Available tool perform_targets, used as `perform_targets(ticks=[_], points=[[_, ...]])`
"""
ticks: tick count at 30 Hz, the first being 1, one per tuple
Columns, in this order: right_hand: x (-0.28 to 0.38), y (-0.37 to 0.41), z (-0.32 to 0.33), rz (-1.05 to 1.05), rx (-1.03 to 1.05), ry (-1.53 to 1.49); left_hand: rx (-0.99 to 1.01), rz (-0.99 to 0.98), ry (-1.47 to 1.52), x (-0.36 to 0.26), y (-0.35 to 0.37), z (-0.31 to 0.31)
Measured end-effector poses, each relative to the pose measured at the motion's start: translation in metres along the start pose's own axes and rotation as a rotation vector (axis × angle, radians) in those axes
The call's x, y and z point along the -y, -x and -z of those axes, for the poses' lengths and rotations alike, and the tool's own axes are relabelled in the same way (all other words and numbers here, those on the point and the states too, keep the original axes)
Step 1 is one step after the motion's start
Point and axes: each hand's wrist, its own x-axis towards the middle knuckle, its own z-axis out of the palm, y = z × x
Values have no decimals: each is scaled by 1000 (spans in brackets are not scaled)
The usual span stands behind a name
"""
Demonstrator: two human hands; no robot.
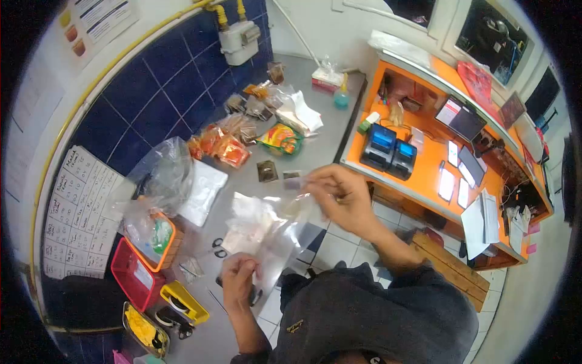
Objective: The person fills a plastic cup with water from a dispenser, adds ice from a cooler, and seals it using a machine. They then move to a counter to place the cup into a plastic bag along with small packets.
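Observation:
A clear plastic bag (290, 227) is stretched over the grey counter between my two hands. My right hand (342, 195) pinches its upper corner. Lower down, my left hand (240, 280) has its fingers closed at the bag's bottom edge. White paper or tissue (251, 221) shows beside and through the film. Scissors (219, 247) lie just above my left hand, with only the handle loops plain to see. Beyond the bag rest a small dark sachet (266, 171) and a white packet (204, 192).
Sauce packets (224, 148) and a green-and-orange pouch (280, 140) crowd the counter along the blue tiled wall. An orange basket (173, 246), red basket (132, 273) and yellow tray (185, 301) stand at the left. An orange desk (418, 191) with card terminals (388, 151) is on the right.

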Motion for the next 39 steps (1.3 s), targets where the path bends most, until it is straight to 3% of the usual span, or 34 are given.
perform_targets(ticks=[2, 3, 7, 9, 11, 13, 15, 16, 18, 19, 21, 23, 27, 29, 30, 33, 37, 39], points=[[-21, 28, 52, -102, -67, -16, 187, 115, 408, 16, -3, -50], [-32, 44, 74, -203, -135, -29, 180, 126, 402, 22, -2, -70], [-88, 105, 141, -287, -212, -77, 216, 253, 445, 52, -4, -125], [-116, 136, 163, -490, -262, -39, 435, 296, 489, 59, -10, -146], [-135, 165, 173, -570, -228, -45, 466, 354, 528, 62, -12, -176], [-141, 186, 169, -197, -246, 703, 539, 410, 337, 88, -20, -195], [-137, 198, 164, -268, -274, 667, 490, 357, 77, 107, -19, -223], [-137, 201, 164, -364, -188, 363, 557, 280, 133, 121, -22, -231], [-133, 210, 157, -577, -113, -178, 580, 337, 49, 139, -21, -244], [-133, 212, 154, -589, -141, -176, 612, 346, -37, 144, -22, -252], [-132, 216, 153, -610, -74, -326, 604, 475, 82, 148, -14, -265], [-144, 221, 161, -652, -110, -343, 477, 543, 211, 161, -9, -271], [-155, 226, 172, -745, -32, -400, 516, 545, 205, 179, -13, -263], [-163, 229, 171, -727, -28, -519, 592, 531, 126, 173, -17, -263], [-164, 230, 172, -724, -38, -518, 521, 516, 98, 175, -14, -268], [-160, 230, 173, -747, -20, -485, 617, 489, -12, 177, -23, -266], [-170, 235, 177, -685, -21, -487, 584, 563, 33, 177, -24, -274], [-170, 237, 182, -644, -17, -454, 645, 436, -153, 170, -25, -278]])
